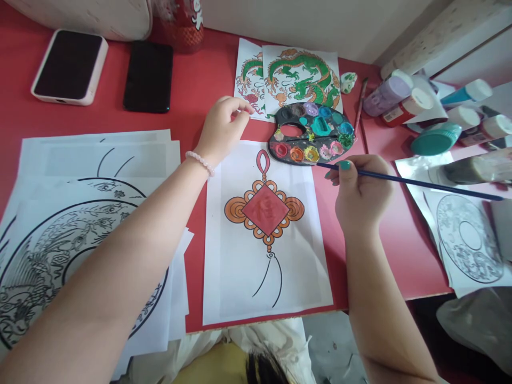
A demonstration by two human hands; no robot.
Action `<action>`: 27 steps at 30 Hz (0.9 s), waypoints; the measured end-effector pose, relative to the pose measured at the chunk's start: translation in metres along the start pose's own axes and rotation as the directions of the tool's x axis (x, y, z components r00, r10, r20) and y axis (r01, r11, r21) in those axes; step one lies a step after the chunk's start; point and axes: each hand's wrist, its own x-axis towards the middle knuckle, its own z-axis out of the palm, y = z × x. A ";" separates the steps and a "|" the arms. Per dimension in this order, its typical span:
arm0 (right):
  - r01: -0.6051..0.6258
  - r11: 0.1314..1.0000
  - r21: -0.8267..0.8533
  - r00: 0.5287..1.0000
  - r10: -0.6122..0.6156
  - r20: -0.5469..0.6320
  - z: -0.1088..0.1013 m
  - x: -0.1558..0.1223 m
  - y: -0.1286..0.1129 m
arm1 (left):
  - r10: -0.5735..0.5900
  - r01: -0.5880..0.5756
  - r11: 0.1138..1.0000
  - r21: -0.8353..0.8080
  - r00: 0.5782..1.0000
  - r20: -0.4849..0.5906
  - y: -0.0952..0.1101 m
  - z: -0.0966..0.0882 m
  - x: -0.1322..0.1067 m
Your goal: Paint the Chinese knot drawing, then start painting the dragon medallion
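A sheet with a Chinese knot drawing (264,210), painted red and orange, lies in front of me on the red table (192,80). My right hand (362,189) grips a thin blue paintbrush (420,183), whose tip points at the paint palette (312,136) just above the sheet. My left hand (224,128) rests at the sheet's top left corner, its fingers curled and pinched together near the edge of the painted dragon sheets (298,74). A bead bracelet sits on the left wrist.
A stack of line-drawing sheets (80,213) lies at left. Two phones (148,74) sit at the back left. Paint bottles (436,114) crowd the right, with another brush (361,104) and more printed sheets (468,240). The table's front edge runs below the knot sheet.
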 end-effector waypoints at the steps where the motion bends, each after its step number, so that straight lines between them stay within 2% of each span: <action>1: 0.006 0.999 0.047 1.000 -0.005 -0.029 0.000 0.000 -0.002 | 0.004 -0.004 1.000 -0.005 1.000 -0.001 -0.001 0.000 0.000; 3: 0.010 0.991 0.133 0.997 0.000 -0.073 0.000 -0.001 -0.005 | 0.015 -0.015 1.000 -0.012 1.000 -0.008 -0.002 0.000 0.000; 6: 0.012 0.979 0.204 0.998 0.001 -0.067 0.001 -0.006 -0.011 | 0.012 -0.012 1.000 -0.005 1.000 -0.008 -0.002 0.000 0.000; 10: 0.065 0.963 0.261 0.996 -0.080 0.049 0.004 -0.019 -0.017 | -0.002 0.002 1.000 0.010 1.000 0.008 0.000 0.000 -0.001; 13: 0.097 0.958 0.270 0.977 -0.144 0.159 0.006 -0.026 -0.018 | 0.012 -0.012 1.000 0.024 1.000 0.019 0.001 -0.001 -0.001; 16: 0.120 0.956 0.269 0.958 -0.182 0.221 0.007 -0.029 -0.017 | 0.016 -0.017 0.999 0.038 1.000 0.026 0.001 -0.001 -0.001; 27: 0.124 0.940 0.317 0.920 -0.229 0.318 0.008 -0.029 -0.020 | 0.008 -0.010 0.999 0.046 0.999 0.032 -0.001 -0.002 -0.001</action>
